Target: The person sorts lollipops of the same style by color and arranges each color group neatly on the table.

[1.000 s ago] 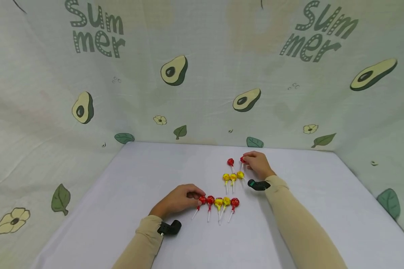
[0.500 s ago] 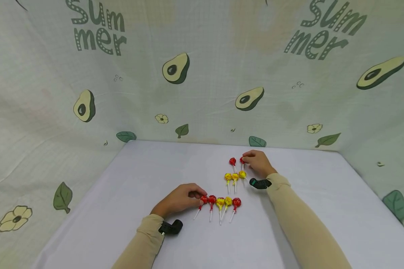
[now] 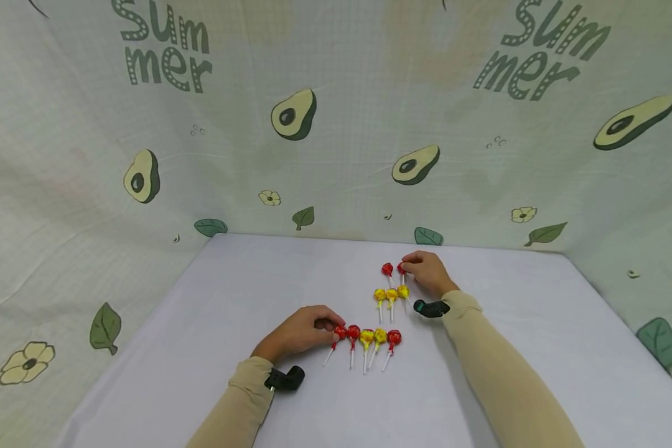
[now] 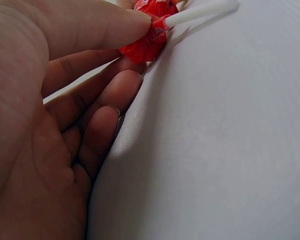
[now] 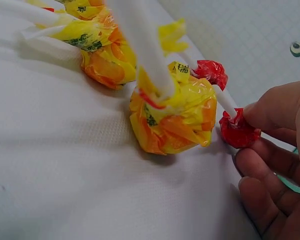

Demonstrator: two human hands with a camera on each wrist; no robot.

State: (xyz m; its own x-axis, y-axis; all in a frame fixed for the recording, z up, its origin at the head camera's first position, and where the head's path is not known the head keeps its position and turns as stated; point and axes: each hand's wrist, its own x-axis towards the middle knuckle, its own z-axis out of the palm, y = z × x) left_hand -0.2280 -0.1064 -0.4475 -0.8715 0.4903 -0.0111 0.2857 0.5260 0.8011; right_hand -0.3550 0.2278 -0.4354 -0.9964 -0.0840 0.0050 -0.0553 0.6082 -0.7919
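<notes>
My left hand (image 3: pixel 301 332) pinches a red lollipop (image 4: pixel 146 47) by its wrapped head between thumb and fingers; its white stick points toward me. That lollipop is the leftmost of a near row, beside another red lollipop (image 3: pixel 353 332), two yellow ones (image 3: pixel 366 338) and a red one (image 3: pixel 394 337) at the right end. Farther back, my right hand (image 3: pixel 430 272) pinches a red lollipop (image 5: pixel 238 131) at its head, to the right of another red lollipop (image 3: pixel 387 269). Just in front of these lie three yellow lollipops (image 3: pixel 391 295), one of them large in the right wrist view.
A white cloth (image 3: pixel 246 280) covers the table under everything. Behind it and at the sides hangs a pale curtain (image 3: pixel 347 112) printed with avocados, leaves and lettering. A black wrist camera (image 3: pixel 284 378) sits on the left wrist, another (image 3: pixel 431 308) on the right.
The right hand has shifted slightly left with its red lollipop, closer to the red one beside it. The left hand keeps its hold in the same place. The head view has tilted slightly.
</notes>
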